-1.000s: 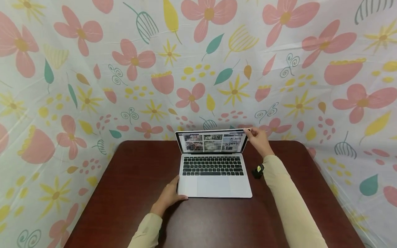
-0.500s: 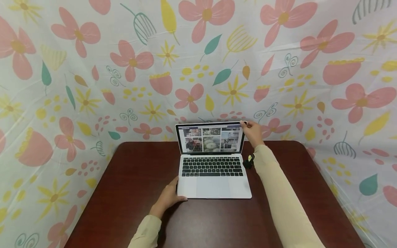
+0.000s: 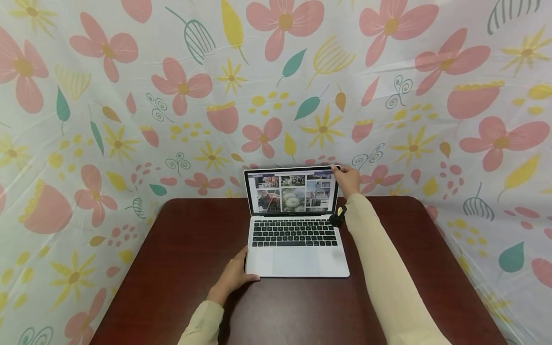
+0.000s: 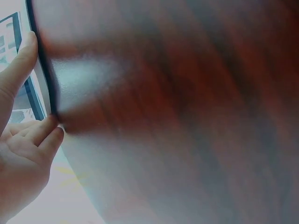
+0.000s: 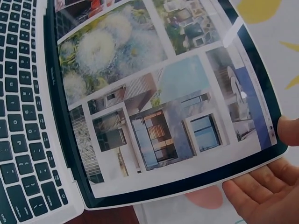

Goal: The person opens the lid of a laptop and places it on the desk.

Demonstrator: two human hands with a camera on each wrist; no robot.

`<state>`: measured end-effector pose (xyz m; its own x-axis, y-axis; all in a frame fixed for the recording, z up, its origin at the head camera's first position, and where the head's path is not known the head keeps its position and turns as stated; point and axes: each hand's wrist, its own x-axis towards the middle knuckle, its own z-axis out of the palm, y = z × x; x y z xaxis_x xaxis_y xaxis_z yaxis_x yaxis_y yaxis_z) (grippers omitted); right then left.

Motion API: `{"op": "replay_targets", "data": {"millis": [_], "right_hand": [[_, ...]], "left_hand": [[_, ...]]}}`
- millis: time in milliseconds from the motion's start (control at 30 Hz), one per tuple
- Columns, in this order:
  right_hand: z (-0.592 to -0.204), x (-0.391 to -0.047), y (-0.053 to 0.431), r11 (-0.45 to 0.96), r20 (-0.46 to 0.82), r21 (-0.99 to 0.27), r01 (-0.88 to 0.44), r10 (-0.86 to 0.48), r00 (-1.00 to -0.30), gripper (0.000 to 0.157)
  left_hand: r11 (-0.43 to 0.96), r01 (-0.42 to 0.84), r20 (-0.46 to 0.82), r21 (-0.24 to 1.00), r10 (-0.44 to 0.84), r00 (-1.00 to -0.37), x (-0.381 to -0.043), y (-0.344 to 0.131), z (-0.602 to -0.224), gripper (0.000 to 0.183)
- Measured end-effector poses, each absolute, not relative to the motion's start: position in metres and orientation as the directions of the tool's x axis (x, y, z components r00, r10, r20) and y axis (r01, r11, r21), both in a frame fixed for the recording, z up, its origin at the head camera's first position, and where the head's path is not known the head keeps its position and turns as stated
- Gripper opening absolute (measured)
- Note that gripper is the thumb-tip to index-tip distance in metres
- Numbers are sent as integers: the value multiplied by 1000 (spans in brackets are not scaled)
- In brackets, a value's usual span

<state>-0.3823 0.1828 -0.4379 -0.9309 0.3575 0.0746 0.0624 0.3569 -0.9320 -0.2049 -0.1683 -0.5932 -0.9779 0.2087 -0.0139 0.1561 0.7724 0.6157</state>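
Note:
An opened silver laptop (image 3: pixel 297 261) rests on the table, its screen (image 3: pixel 293 191) tilted up and lit with a grid of pictures. At the base's front left corner, my left hand (image 3: pixel 233 274) grips the edge, thumb at the front and fingers along the left side. My right hand (image 3: pixel 348 180) pinches the top right corner of the lid. In the right wrist view, the thumb tip lies at the lid's corner and the fingers (image 5: pixel 252 193) rest along its edge. The left wrist view shows the left hand's fingers (image 4: pixel 42 133) against the laptop's dark edge.
The dark red-brown table (image 3: pixel 194 230) has rounded far corners. A white cloth (image 3: pixel 142 115) with pink, yellow and green flower prints hangs behind it and along both sides. A small black device (image 3: pixel 338 216) sits at the right wrist, over the keyboard's right edge.
The lid has been tilted further back, so more of the screen shows. My right hand has moved up and slightly left with it. My left hand stays at the base corner.

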Motion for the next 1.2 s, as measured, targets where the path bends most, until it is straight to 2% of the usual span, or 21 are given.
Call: {"op": "replay_targets", "data": {"millis": [167,400,633,800,900,1033,1200], "right_hand": [[-439,-382,182,358,66,-931,74,362,-930,47],[-444,-379,187,374,128,-927,0,317,-940,39],[-449,-374,195,441,227,-892,-105,235,-945,45],[-451,-368,199,487,229,-864,-126,159,-960,40],[-450,-364,202,499,229,-854,-148,105,-968,47],[-447,-359,202,511,247,-840,-185,55,-967,43],[-443,-352,203,574,269,-787,-227,-11,-963,51]], "left_hand": [[776,141,-27,615,199,-980,-205,-168,-594,107],[770,117,-39,627,181,-983,-206,-166,-593,107],[772,143,-18,619,197,-980,-209,-165,-589,108],[766,149,-21,626,207,-978,-210,-165,-588,110],[763,172,-9,623,227,-974,-210,-164,-588,111],[758,222,21,613,266,-964,-211,-165,-586,110],[763,247,46,597,275,-960,-215,-165,-579,107]]}}
